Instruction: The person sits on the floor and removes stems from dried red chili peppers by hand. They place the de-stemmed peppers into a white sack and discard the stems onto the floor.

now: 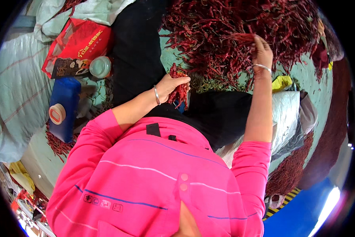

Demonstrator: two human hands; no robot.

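My left hand (173, 84) grips a small bunch of dried red chillies (180, 96) just above my lap. The thumb lies across the bunch, and chilli ends stick out above and below the fist. Farther out to the right, my right hand (262, 51) is over a large heap of dried red chillies (225, 17). Its fingertips pinch a blurred red chilli (241, 36), perhaps more than one. Loose green-brown stems (216, 84) lie along the near side of the heap, in front of my legs.
Left of my leg stand a red printed bag (85, 38), a glass jar (100, 67) and a blue bottle (65, 109). A woven sack (20, 91) fills the far left. A white plastic bag (287, 118) lies by my right forearm, with more chillies (290, 166) behind it.
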